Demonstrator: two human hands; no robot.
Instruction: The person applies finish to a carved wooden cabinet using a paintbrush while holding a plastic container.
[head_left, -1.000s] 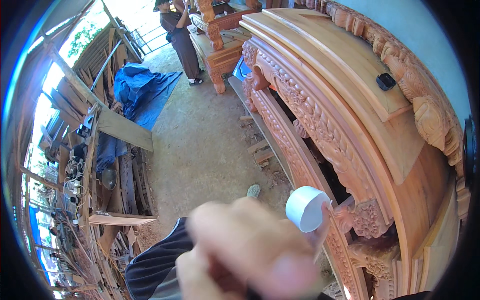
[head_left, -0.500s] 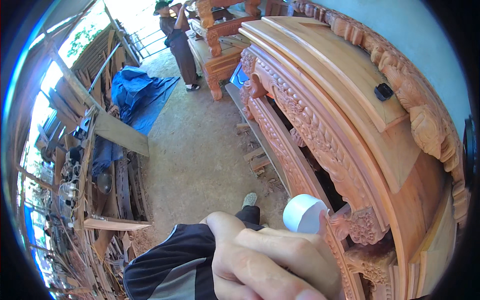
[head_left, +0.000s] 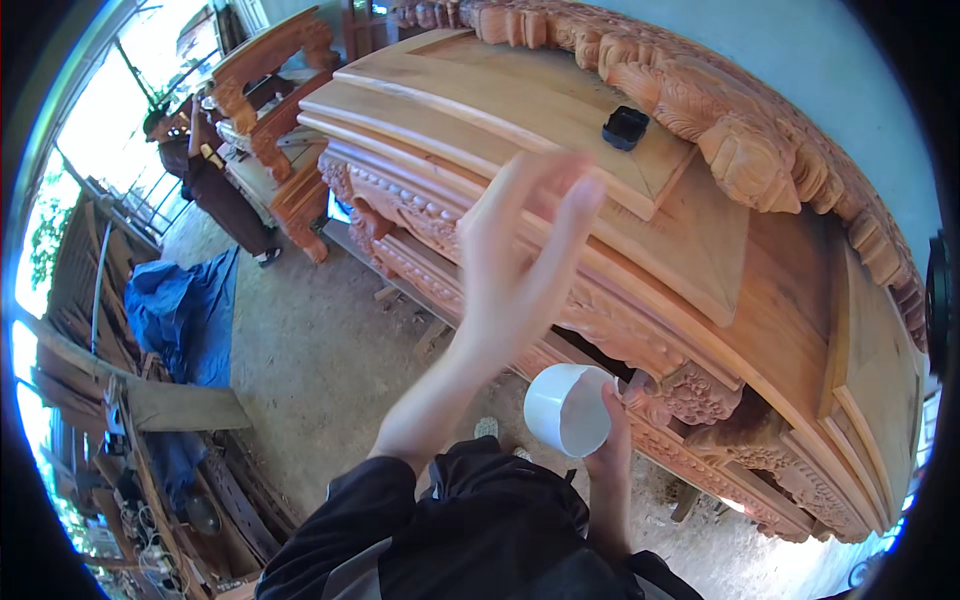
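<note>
My left hand (head_left: 515, 250) is raised over the edge of a carved wooden piece (head_left: 470, 105), thumb and fingers apart, a little short of a small black box-like object (head_left: 623, 128) lying on its flat top. My right hand (head_left: 610, 445), lower down beside the carved front, holds a white cup (head_left: 555, 405) with its hollow inside facing partly toward me.
A person (head_left: 205, 190) stands at another carved wooden piece (head_left: 275, 130) at the back left, arms raised. A crumpled blue tarp (head_left: 175, 310) lies on the concrete floor (head_left: 290, 380) at the left, beside stacked boards (head_left: 70, 390). A blue wall (head_left: 820, 70) backs the furniture.
The view has swung right toward the carved piece. My left hand has risen from near the camera at the bottom toward the black object. My right hand still holds the white cup.
</note>
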